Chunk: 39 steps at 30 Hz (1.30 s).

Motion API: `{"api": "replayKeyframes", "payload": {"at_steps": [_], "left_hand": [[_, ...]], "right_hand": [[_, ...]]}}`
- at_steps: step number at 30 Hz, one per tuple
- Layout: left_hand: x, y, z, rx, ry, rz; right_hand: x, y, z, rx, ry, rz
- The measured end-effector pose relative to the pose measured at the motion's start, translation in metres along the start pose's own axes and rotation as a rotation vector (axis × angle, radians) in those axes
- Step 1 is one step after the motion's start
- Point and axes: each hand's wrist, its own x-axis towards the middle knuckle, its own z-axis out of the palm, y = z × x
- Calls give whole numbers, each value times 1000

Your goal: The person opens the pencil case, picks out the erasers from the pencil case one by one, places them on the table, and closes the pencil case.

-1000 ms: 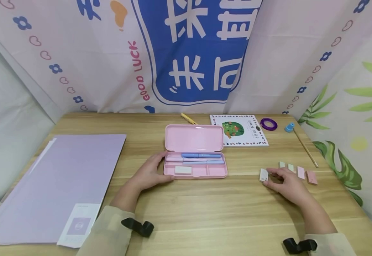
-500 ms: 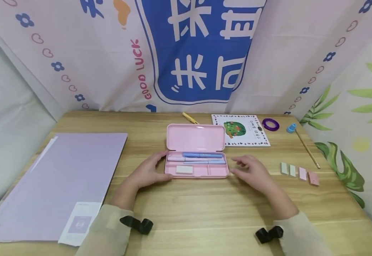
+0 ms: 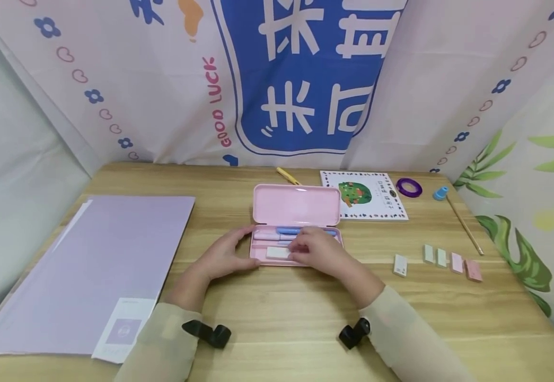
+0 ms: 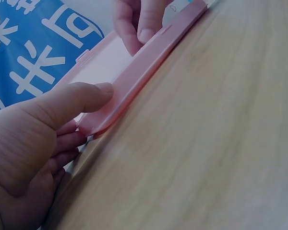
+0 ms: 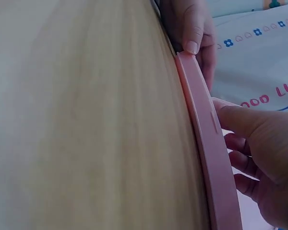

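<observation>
A pink pencil case (image 3: 296, 206) stands with its lid raised on the wooden table, blue and pale pens (image 3: 262, 235) in its rear compartment. My left hand (image 3: 221, 257) grips the case's left end; in the left wrist view its thumb (image 4: 93, 96) lies on the front wall, fingers round the end. My right hand (image 3: 322, 252) reaches into the front compartment, thumb and finger at the right end of a white eraser (image 3: 278, 253). The case wall hides these fingertips in the right wrist view. Another white eraser (image 3: 400, 265) lies on the table to the right.
Beyond that eraser, pale green, pink and red erasers (image 3: 456, 262) lie in a row. A pencil (image 3: 465, 225), blue cap-like piece (image 3: 441, 193), purple ring (image 3: 409, 187), booklet (image 3: 372, 196) and yellow pen (image 3: 288, 176) lie farther back. At left lies a large lilac folder (image 3: 100, 260).
The right hand has let go of the white eraser beside the row and moved left into the pencil case, to the eraser there. The left hand has stayed at the case's left end.
</observation>
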Motion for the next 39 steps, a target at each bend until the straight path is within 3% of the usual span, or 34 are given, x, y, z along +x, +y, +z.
{"api": "replayKeyframes", "payload": {"at_steps": [7,14,20,27,32,39], "left_hand": [[1,0,1,-2,1,-1],[2,-1,2,-12,3,9],[2,0,2,-8,5,16],[3,-1,4,-17,5,22],[3,-2,5,-14,4,28],[1,-3,4,-7,9,14]], "right_hand": [[11,-9,-8,-121,-74,-16],[18,-11,-15,-72,-178,-8],[24,-11,-18,-120,-231,-72],[31,-18,-21,-41,-315,17],[30,-16,-23,29,-299,72],[12,-8,-28,103,-158,116]]}}
